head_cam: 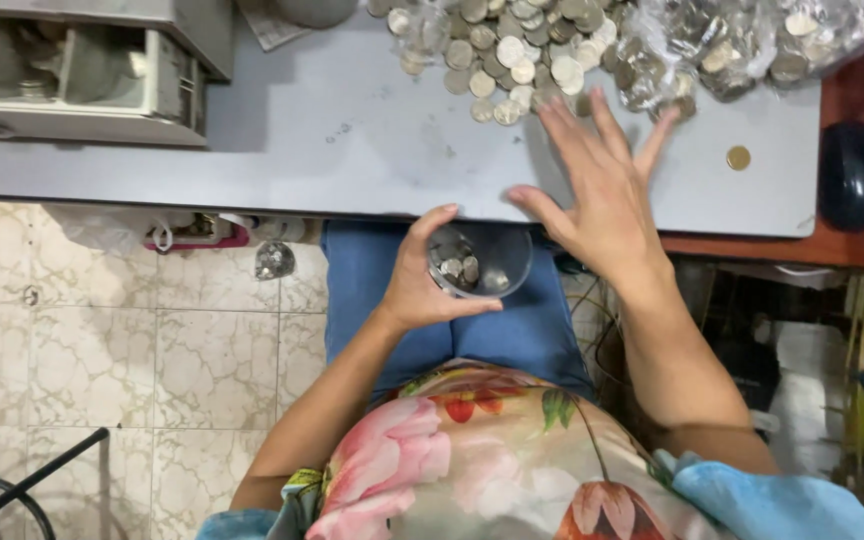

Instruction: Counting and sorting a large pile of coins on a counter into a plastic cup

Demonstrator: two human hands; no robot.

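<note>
While my left grip (422,290) clasps the cup (480,262) below the counter (352,140), my spread right grip (602,190) could sweep coins (517,55) past it onto the floor (152,340).

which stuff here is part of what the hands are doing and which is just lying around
In use:
- left hand holding a round container with coins in it
- right hand spread flat by the coin pile
- grey tabletop

Lying about:
- lone gold coin
- bagged coins
- black computer mouse
- coin tray
</note>
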